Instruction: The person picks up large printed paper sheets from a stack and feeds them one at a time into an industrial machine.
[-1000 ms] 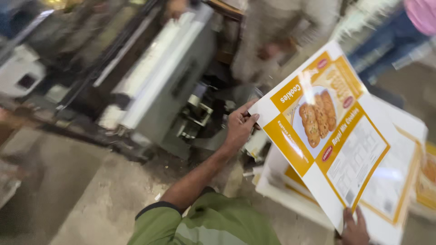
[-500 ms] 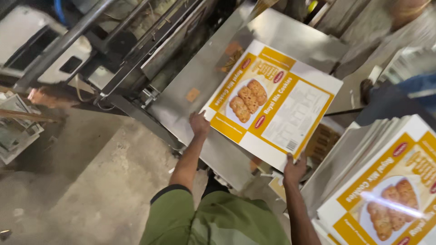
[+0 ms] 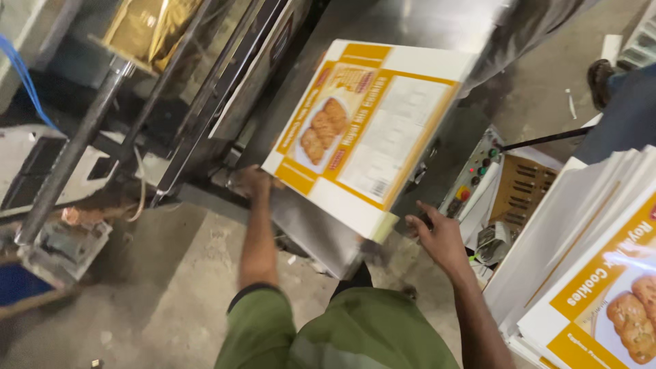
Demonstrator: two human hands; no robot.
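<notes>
- A steel machine (image 3: 321, 225) is filling the far half of the scene, its sloping sheet-metal face running under the carton from far right down to near centre.
- A stack of flat cartons (image 3: 581, 273), white with orange panels and biscuit pictures, is leaning at the near right.
- A flat printed carton (image 3: 362, 130), white and orange with a picture of biscuits, is being held tilted over the machine's metal face, between both hands.
- A control panel (image 3: 475, 174) with small coloured buttons is sitting just right of the carton.
- The left hand (image 3: 254, 183) is gripping the carton's near-left corner, fingers wrapped on its edge.
- The right hand (image 3: 437, 236) is touching the carton's near-right corner, fingers partly spread; how firmly they are gripping, I cannot tell.
- Another person's shoe (image 3: 600, 75) is standing on the floor at far right.
</notes>
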